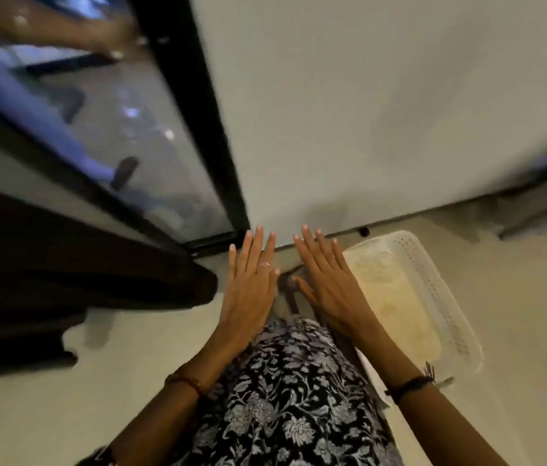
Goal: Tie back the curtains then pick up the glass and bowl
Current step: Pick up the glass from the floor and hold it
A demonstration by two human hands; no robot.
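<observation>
Your left hand [248, 284] and right hand [327, 280] stretch forward side by side, palms down, fingers straight and slightly spread, holding nothing, wrists banded.

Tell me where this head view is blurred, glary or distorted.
Head view: motion blur smears the dark curtain and the black door frame; the door glass carries pale reflections; wide-angle distortion tilts the wall; both the left hand and right hand stay fairly sharp, as does the white basket.
</observation>
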